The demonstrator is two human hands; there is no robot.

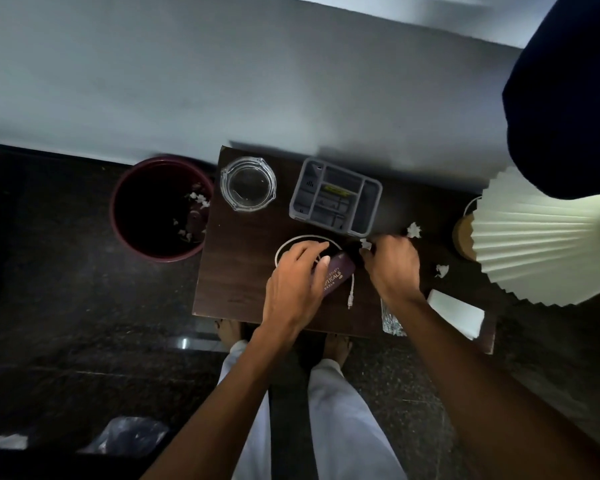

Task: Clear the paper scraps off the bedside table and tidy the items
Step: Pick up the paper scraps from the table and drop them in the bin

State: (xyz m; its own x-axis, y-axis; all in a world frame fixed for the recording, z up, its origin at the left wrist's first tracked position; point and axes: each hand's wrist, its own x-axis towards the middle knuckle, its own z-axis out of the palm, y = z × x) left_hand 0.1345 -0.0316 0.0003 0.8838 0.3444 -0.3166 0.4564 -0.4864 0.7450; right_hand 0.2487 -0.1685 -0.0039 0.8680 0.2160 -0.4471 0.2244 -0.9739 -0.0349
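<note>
a small crumpled white scrap (365,244) lies on the dark wood-grain bedside table (243,265), right at the fingertips of the right hand (392,268). that hand is palm down with its fingers curled towards the scrap, but blur hides whether they pinch it. a second scrap (414,230) sits just beyond the knuckles and a third scrap (441,270) lies to the hand's right, both torn and puckered.

the left hand (297,282) is close beside the right but apart from it. it holds a purple spectacle case (338,275) with gold lettering, fingers bent over the case's far end. under the case runs a thin white cable (305,238), looped in a ring, its plug end trailing towards the table's near edge.

further back stand a thick faceted glass ashtray (248,183) and a grey plastic organiser tray (336,197) with several compartments. to the right is a lamp with a pleated cream shade (541,251) on a round wooden base (465,237). a flat white card (456,311) and a crinkled shiny wrapper (392,322) lie at the near edge. on the dark speckled floor left of the table — a round maroon bin (118,209) with white bits inside.
</note>
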